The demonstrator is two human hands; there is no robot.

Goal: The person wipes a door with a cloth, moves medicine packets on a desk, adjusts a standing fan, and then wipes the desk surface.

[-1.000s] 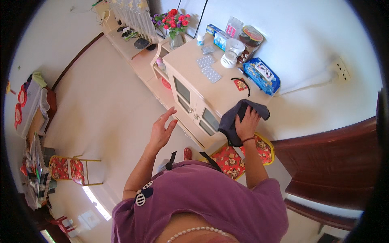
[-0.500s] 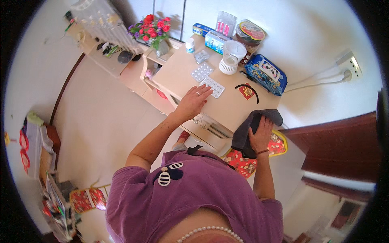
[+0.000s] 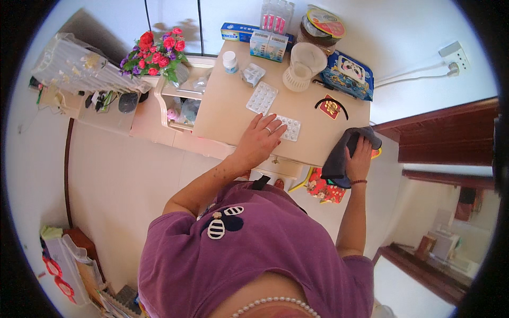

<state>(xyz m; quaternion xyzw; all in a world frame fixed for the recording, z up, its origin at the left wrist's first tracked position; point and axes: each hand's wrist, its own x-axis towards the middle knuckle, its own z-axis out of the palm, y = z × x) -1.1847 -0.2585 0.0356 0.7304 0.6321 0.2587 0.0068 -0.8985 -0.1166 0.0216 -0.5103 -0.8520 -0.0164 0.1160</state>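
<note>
Evidently a pale floor (image 3: pixel 122 175) is crossed on the left by a dark skirting strip, and a lace cover (image 3: pixel 71 55) is draped over furniture at the far left. Red and purple flowers (image 3: pixel 159 50) are set beside an open side shelf (image 3: pixel 165 95), to the left of a cream desk (image 3: pixel 222 114). On the desk, a white bottle (image 3: pixel 230 62) and a crumpled packet (image 3: pixel 253 74) are placed left of centre, with the left blister pack (image 3: pixel 262 98) nearer. The right blister pack (image 3: pixel 289 129) is partly covered by the left hand (image 3: pixel 260 140), whose fingers are held extended and slightly apart. At the near right corner, a grey cloth (image 3: pixel 347 153) is draped past the edge, clamped by the fingers of the right hand (image 3: pixel 359 159). Dark red woodwork (image 3: pixel 450 132) is seen farther right, and cables are plugged into a socket (image 3: pixel 456 57) on the wall.

Printing is carried by the blue box (image 3: pixel 237 32), the white-and-blue box (image 3: pixel 269 46) and the round lid of a brown jar (image 3: pixel 321 24); a panda face is shown on the blue packet (image 3: pixel 347 74).

Whether the left blister pack is touched cannot be told. The jar is partly hidden by a translucent cup (image 3: pixel 305 63), a red card (image 3: pixel 330 107) is crossed by a black band (image 3: pixel 343 109), and a floral chair (image 3: pixel 324 188) is mostly covered by desk and cloth.
</note>
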